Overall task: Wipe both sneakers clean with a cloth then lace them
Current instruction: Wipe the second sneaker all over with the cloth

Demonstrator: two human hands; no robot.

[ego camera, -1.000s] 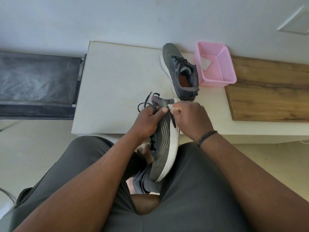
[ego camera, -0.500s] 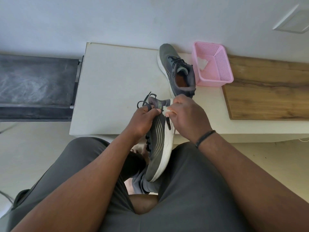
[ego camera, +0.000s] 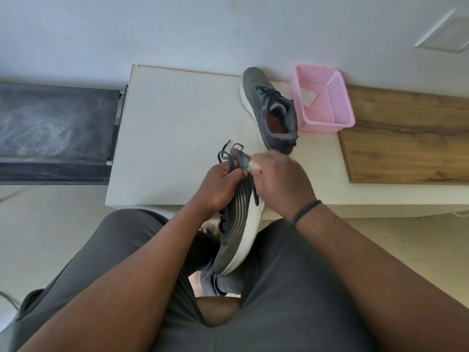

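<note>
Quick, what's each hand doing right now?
Left hand: grips the held sneaker at its laces.
Right hand: pinches a white cloth against it.

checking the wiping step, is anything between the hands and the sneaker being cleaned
Nothing visible. The left hand grips the held sneaker directly; the right hand pinches a white cloth at its heel end.
</note>
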